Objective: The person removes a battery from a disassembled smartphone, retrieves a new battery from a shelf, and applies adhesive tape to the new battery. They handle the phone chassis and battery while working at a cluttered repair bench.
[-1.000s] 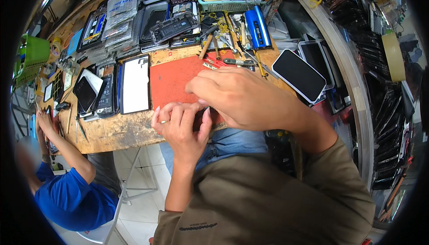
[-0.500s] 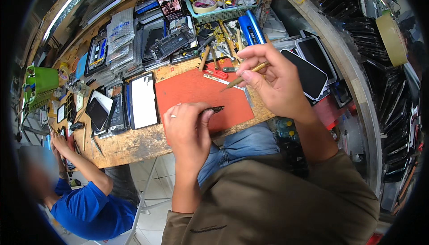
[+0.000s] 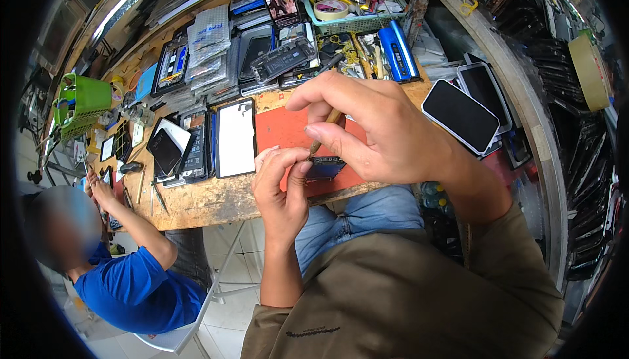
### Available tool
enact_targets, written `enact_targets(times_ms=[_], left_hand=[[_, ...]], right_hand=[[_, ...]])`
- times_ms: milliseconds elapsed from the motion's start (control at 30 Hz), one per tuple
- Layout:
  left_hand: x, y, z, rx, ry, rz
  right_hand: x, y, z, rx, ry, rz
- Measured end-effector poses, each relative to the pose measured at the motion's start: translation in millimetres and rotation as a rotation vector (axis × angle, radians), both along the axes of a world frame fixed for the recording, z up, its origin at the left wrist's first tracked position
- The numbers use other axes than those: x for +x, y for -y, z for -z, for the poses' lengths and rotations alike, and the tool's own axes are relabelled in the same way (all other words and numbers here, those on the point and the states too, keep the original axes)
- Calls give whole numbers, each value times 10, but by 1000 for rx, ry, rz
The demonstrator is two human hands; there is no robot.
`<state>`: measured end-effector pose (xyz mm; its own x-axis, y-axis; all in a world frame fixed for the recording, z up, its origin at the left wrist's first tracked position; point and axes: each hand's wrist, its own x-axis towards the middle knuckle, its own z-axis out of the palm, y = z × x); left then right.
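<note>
I'm looking at a cluttered wooden workbench (image 3: 216, 198) in a phone repair stall; racks of dark screens are lining the right wall. An orange-red work mat (image 3: 282, 130) is lying at the bench's near edge, in front of me.

Both hands are sitting raised over the mat, close to the camera. Right hand (image 3: 383, 133) is pinching a thin wooden-handled tool (image 3: 324, 130) between thumb and fingers, tip pointing down-left. Left hand (image 3: 282, 188) is pinching a small dark part (image 3: 325, 166) at the tool's tip, fingers closed on it. The part is sitting just over the mat's near edge and is mostly hidden by both hands, so I can't tell its shape.

Around: white-faced phone panel (image 3: 236, 137) lying just left of the mat, a black phone (image 3: 460, 115) to the right, a blue tool case (image 3: 398, 51) and a green mesh basket (image 3: 357, 18) with a tape roll (image 3: 329, 9) behind. A green basket (image 3: 82, 100) is standing far left. A person in a blue shirt (image 3: 134, 287) is working at the bench's left end, one hand (image 3: 101, 188) on it.

Versus half a second ago: the right hand has come back from the tool pile with the tool, and both hands are now meeting, higher and nearer the camera, covering more of the mat.
</note>
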<state>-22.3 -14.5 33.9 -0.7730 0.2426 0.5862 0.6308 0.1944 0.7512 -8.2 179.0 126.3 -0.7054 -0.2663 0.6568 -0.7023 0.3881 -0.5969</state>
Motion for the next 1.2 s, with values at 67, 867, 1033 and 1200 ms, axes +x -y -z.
enact_targets(times_ms=[67,867,1033,1200], left_hand=[[-7,15,-1,1,-14,3],[-226,163,254,250,258,-34],[-234,142,250,280,244,-27],[-251,135,217,278,259,-3]], right_hand=[[-17,29,-35,32,-36,-16],[-504,365,-395,526,-73,-200],[-499,374,-387,510,26,-178],[-550,179,-174,231,-40,-68]])
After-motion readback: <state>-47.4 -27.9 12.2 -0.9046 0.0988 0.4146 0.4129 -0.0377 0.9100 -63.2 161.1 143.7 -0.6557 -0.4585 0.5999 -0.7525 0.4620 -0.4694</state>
